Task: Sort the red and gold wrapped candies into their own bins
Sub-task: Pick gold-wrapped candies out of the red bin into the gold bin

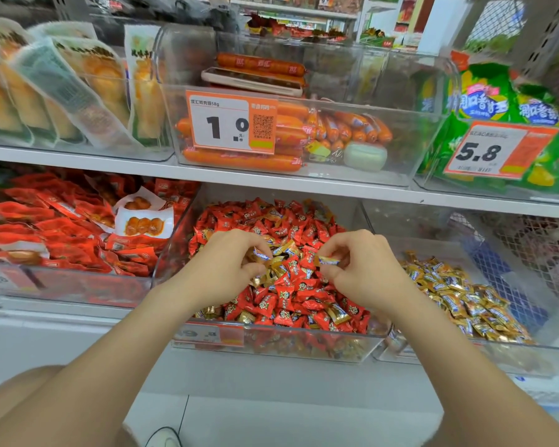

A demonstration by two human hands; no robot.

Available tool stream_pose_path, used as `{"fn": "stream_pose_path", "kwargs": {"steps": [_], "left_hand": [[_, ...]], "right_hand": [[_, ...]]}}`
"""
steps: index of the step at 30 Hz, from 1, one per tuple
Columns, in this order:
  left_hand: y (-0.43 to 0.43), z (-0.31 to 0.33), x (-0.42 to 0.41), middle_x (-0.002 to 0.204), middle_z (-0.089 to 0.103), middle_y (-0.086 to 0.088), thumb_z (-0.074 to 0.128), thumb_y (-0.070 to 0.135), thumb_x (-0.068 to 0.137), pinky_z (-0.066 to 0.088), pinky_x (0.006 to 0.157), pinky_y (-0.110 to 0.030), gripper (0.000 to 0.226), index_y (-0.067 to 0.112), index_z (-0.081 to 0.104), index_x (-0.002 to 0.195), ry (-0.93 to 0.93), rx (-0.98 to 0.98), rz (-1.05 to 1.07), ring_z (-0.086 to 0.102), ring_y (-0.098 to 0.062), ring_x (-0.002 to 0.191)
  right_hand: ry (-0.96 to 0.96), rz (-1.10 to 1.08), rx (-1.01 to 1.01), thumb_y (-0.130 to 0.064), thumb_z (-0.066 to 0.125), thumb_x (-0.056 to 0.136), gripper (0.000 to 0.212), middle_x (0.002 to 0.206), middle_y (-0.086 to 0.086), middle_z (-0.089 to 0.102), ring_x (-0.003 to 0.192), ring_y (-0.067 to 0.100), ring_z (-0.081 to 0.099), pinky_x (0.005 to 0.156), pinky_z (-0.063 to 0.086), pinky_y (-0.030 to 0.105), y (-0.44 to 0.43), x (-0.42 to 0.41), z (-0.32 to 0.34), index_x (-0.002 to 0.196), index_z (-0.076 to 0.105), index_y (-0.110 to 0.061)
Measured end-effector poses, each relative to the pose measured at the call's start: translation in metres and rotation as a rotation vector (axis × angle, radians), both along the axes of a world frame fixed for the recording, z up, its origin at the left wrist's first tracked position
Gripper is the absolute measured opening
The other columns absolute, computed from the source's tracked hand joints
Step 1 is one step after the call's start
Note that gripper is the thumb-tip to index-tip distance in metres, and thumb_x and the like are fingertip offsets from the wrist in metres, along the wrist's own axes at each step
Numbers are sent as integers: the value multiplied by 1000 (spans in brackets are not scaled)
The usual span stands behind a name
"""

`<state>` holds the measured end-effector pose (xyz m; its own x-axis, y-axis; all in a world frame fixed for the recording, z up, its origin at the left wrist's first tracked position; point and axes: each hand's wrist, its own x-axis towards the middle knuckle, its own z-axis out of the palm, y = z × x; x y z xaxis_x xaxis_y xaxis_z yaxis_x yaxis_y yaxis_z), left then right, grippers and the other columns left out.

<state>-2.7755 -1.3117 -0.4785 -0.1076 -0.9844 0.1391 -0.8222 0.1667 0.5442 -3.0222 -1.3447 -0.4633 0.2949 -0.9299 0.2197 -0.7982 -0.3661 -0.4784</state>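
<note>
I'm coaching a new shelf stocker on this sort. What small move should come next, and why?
Probably carry both hands right and drop their candies into the right bin. The left hand and the right hand each pinch a gold-wrapped candy over the middle bin, which holds mostly red candies; the right bin appears to hold only gold ones.

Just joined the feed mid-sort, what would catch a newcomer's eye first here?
The red candies heaped in the middle bin on the lower shelf, gold ones mixed in. Over it, the left hand and right hand each pinch a gold-wrapped candy. The right bin beside it holds gold candies.
</note>
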Motion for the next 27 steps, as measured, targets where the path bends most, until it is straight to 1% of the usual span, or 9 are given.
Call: {"fn": "stream_pose_path", "kwargs": {"steps": [3,5,8,11,14,17,20,25,27], "left_hand": [[0,-1,2,67,65,7,65,16,102,45,61,-20,14,27,71,109,-23,34,-3,62,-1,55],[2,-2,3,71,64,8,65,20,102,46,61,-21,9,27,68,105,-35,65,-41,63,2,58],[5,0,8,97,67,12,80,32,91,59,76,-31,12,32,71,100,-26,145,-92,67,-3,82],[8,4,9,104,65,12,87,30,85,57,82,-28,23,34,72,103,-62,175,-97,62,-3,91],[9,6,5,106,62,11,83,20,88,54,85,-27,28,34,71,109,-86,164,-113,56,-1,96],[7,6,1,108,58,8,72,11,91,49,78,-23,35,34,68,118,-139,162,-138,56,-5,95],[7,9,1,103,47,7,64,14,96,39,67,-20,34,34,62,123,-146,198,-146,51,-5,88],[5,11,0,89,57,2,46,9,103,38,52,-14,20,16,63,110,-23,180,-61,49,-8,65],[4,10,0,90,62,-3,41,6,102,47,57,-30,20,20,56,104,63,185,-23,53,-21,67]], "right_hand": [[-111,-51,-47,-29,82,87,11,70,-15,68,67,1,65,70,55,25,3,1,8,83,72,-28],[-155,-57,-43,-33,82,88,15,71,-13,69,70,4,67,73,55,29,3,1,8,80,70,-28],[-100,23,1,-9,61,94,22,81,-11,71,77,9,70,78,58,36,4,3,5,97,67,-30],[-24,130,76,4,43,89,44,80,-9,72,69,11,67,64,55,28,9,2,14,98,70,-30],[233,174,102,-15,57,81,23,66,-16,70,63,4,65,63,56,25,15,-2,20,80,75,-30],[549,222,84,-36,73,79,13,80,-21,70,84,3,66,78,59,31,20,-4,15,92,74,-36],[590,231,96,-54,87,75,35,88,-18,70,87,6,61,77,53,30,18,-1,7,97,71,-33],[505,223,163,-20,84,78,27,78,-17,68,79,4,61,69,51,28,18,-2,1,98,71,-31],[526,210,131,-28,85,76,34,87,-17,65,86,9,62,72,54,31,19,-8,2,105,69,-35]]}}
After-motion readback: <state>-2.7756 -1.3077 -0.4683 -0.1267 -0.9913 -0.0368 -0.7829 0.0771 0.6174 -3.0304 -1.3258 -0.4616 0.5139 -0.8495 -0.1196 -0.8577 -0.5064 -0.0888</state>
